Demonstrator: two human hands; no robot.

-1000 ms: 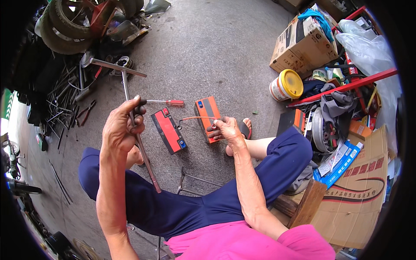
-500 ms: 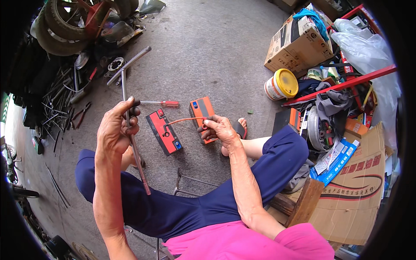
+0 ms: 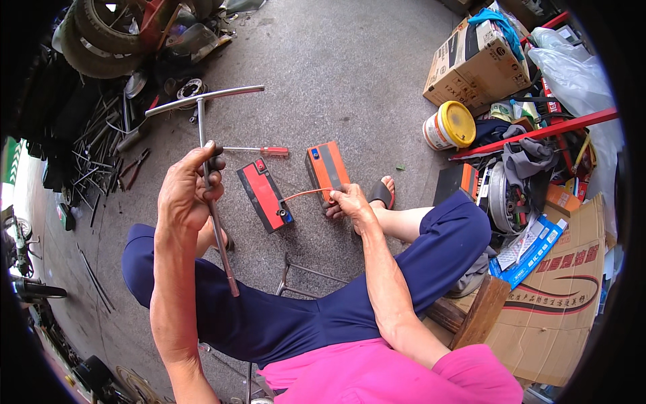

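My left hand [image 3: 190, 180] is closed around the shaft of a long metal T-handle wrench [image 3: 217, 232], its crossbar at the far end. On the ground between my feet lie a red-topped battery [image 3: 261, 195] and, to its right, an orange-and-grey battery [image 3: 327, 165]. A short red cable [image 3: 304, 194] arches between them. My right hand [image 3: 351, 203] pinches its right end at the orange battery's near part, which the fingers partly cover. The cable's left end, with a dark ring, sits by the red battery's near blue-marked terminal; whether it touches, I cannot tell.
A screwdriver [image 3: 274, 152] with a red handle lies beyond the red battery. Loose tools and pliers [image 3: 136, 168] are at left, below old tyres [image 3: 94, 57]. On the right stand a yellow-lidded bucket [image 3: 457, 125], a carton [image 3: 474, 64] and a red rail [image 3: 538, 135].
My right hand has drawn the cable nearer to me, its left end shifting toward the red battery's near terminal. The wrench has turned in my left hand, its crossbar now lying more level.
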